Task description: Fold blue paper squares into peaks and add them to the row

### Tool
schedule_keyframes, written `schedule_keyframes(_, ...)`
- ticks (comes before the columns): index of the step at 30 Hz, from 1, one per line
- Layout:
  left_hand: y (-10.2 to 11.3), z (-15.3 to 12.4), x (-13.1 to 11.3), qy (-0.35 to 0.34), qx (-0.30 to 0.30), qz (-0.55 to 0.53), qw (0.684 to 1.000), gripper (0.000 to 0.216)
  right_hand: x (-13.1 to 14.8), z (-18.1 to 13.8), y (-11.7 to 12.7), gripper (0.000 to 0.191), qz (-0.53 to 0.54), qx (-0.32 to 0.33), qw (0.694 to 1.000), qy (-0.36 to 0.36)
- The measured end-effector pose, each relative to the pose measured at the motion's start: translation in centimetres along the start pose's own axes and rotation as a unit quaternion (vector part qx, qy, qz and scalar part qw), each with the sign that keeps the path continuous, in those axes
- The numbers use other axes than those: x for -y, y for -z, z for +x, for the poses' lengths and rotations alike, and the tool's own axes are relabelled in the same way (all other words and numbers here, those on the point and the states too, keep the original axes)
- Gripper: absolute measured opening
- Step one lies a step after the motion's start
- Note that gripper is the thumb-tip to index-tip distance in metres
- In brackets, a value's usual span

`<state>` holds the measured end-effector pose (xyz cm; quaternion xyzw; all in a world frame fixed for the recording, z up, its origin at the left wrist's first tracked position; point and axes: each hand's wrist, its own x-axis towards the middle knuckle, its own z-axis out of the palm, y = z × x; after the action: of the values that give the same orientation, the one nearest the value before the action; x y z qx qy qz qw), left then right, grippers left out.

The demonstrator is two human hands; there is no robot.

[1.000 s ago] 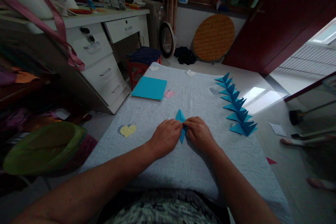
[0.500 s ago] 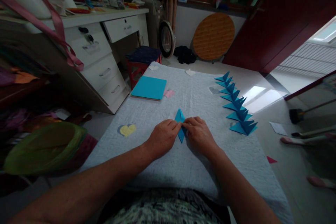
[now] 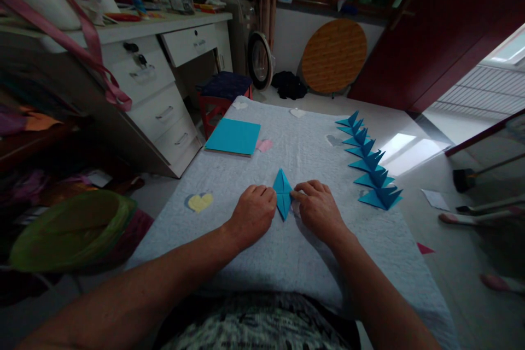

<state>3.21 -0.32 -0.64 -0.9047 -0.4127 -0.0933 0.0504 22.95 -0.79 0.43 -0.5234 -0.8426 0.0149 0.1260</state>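
A blue origami paper (image 3: 283, 194), folded into a diamond with creases across its middle, lies on the light grey cloth in front of me. My left hand (image 3: 255, 211) is closed with its fingertips at the diamond's left corner. At the right corner, my right hand (image 3: 319, 209) pinches the edge between thumb and forefinger. A row of several folded blue paper cranes (image 3: 380, 197) runs along the right side of the cloth. Toward the far left lies a stack of square blue paper (image 3: 233, 136).
The cloth-covered table (image 3: 299, 268) has heart patches on it. A white desk (image 3: 143, 82) with drawers stands on the left, above a green-lined bin (image 3: 74, 229). Past the far edge are a red stool (image 3: 211, 104), a washing machine door (image 3: 260, 60) and a round wooden board (image 3: 334, 57).
My hands have moved apart from the middle of the folded paper to its two side corners. Its upper face now shows flat, wider and uncovered.
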Motion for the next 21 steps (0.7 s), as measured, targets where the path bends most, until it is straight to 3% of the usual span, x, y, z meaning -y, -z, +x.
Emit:
schedule_keyframes(7, 0.1, 0.3, 0.2, 0.031, -0.005, -0.035, 0.999, 0.015, -0.6, 0.3, -0.7, 0.019, 0.088, -0.052, 0.994, -0.047)
schedule_keyframes(15, -0.4, 0.8, 1.1, 0.063, -0.044, -0.129, 0.989, 0.017, 0.9, 1.3, -2.6, 0.012, 0.089, -0.083, 0.982, -0.145)
schedule_keyframes(21, -0.3, 1.1, 1.1, 0.091, -0.046, -0.217, 0.971, 0.022, 1.2, 1.3, -2.6, 0.007, 0.163, -0.093, 0.973, -0.134)
